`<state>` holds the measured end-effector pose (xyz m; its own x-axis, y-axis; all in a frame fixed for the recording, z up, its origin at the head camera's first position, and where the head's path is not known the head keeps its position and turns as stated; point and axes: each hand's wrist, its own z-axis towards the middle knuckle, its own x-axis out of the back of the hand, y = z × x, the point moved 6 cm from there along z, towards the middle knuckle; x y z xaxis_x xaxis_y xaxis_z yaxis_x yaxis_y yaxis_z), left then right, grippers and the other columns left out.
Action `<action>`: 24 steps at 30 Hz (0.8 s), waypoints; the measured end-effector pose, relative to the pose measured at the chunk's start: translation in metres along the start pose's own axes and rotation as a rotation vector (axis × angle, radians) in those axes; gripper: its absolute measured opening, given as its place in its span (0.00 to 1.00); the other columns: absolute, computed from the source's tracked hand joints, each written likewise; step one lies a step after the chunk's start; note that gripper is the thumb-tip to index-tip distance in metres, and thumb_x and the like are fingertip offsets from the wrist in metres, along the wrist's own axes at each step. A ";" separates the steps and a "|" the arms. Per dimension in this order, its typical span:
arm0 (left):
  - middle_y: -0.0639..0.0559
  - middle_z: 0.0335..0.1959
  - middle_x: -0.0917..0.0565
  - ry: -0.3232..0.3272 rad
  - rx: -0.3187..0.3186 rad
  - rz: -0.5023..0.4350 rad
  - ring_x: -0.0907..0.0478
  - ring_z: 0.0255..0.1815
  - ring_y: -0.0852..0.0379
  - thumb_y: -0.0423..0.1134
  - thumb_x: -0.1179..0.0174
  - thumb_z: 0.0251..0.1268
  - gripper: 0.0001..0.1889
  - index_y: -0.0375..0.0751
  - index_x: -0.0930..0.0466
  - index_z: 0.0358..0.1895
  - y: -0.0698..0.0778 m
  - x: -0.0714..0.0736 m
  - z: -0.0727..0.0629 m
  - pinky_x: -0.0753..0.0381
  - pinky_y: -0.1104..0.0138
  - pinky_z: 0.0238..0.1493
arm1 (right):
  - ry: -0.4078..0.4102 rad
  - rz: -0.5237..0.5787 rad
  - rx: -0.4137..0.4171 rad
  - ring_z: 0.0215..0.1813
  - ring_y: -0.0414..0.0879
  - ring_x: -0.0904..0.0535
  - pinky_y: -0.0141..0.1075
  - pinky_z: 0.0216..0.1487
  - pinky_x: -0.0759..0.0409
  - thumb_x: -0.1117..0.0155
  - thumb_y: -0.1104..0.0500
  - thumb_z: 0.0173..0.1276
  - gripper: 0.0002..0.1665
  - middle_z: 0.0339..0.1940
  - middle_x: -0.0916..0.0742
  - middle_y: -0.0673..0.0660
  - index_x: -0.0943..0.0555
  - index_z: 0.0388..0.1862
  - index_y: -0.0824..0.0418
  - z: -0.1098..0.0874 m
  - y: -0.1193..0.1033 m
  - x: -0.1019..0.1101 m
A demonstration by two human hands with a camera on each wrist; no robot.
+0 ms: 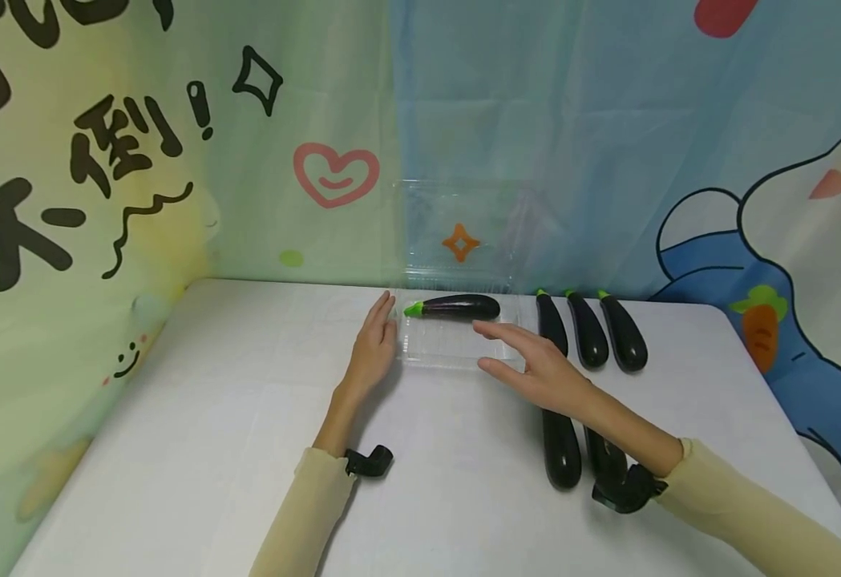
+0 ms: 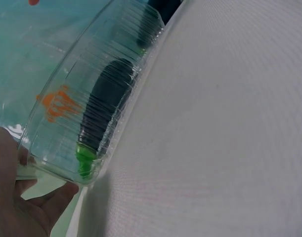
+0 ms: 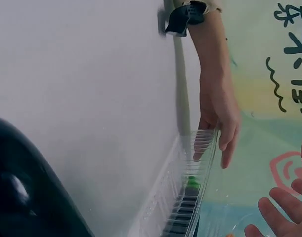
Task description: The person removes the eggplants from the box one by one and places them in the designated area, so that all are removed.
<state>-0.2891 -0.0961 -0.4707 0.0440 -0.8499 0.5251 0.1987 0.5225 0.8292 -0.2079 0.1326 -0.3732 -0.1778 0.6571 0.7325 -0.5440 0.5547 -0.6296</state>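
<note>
A clear plastic clamshell box [image 1: 438, 353] lies on the table with its lid [image 1: 420, 208] raised at the back. Inside, one dark eggplant [image 1: 463, 306] lies crosswise along the far side, green stem end to the left. My left hand [image 1: 375, 340] rests against the box's left end, fingers straight; the left wrist view shows its fingertips at the corner near the green stem. Above the box's right side hovers my right hand [image 1: 539, 365], fingers spread and nothing held. Beneath and beyond this hand, an eggplant [image 1: 551, 319] is partly hidden.
To the right of the box, two more eggplants, one [image 1: 588, 332] beside another [image 1: 622, 332], lie at the back. Nearer are an eggplant [image 1: 561, 453] and another [image 1: 605, 457] partly covered by the right wrist. A printed cloth [image 1: 535, 96] hangs behind the white table [image 1: 211, 449].
</note>
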 end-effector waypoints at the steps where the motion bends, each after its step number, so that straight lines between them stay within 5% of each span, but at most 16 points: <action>1: 0.50 0.78 0.42 -0.001 0.000 0.001 0.46 0.79 0.51 0.35 0.61 0.76 0.25 0.38 0.40 0.74 0.000 0.000 0.000 0.45 0.56 0.78 | -0.010 -0.003 -0.001 0.69 0.54 0.27 0.54 0.63 0.24 0.37 0.56 0.68 0.32 0.68 0.23 0.58 0.30 0.70 0.57 0.002 0.001 -0.001; 12: 0.51 0.78 0.42 0.007 -0.002 0.007 0.46 0.79 0.52 0.35 0.61 0.76 0.25 0.38 0.40 0.74 -0.001 0.000 0.000 0.45 0.56 0.78 | -0.165 -0.053 -0.021 0.71 0.58 0.31 0.57 0.67 0.30 0.39 0.52 0.70 0.32 0.70 0.25 0.61 0.31 0.71 0.60 0.035 0.019 -0.018; 24: 0.50 0.78 0.42 0.004 -0.011 -0.002 0.46 0.79 0.51 0.37 0.61 0.76 0.25 0.38 0.41 0.74 -0.003 -0.001 0.001 0.46 0.55 0.78 | -0.333 -0.207 -0.045 0.71 0.60 0.32 0.56 0.69 0.31 0.38 0.52 0.69 0.32 0.70 0.25 0.63 0.30 0.70 0.60 0.093 0.065 -0.036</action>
<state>-0.2904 -0.0969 -0.4736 0.0477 -0.8511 0.5228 0.2091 0.5203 0.8280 -0.3132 0.0982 -0.4164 -0.3285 0.3316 0.8844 -0.5608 0.6849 -0.4652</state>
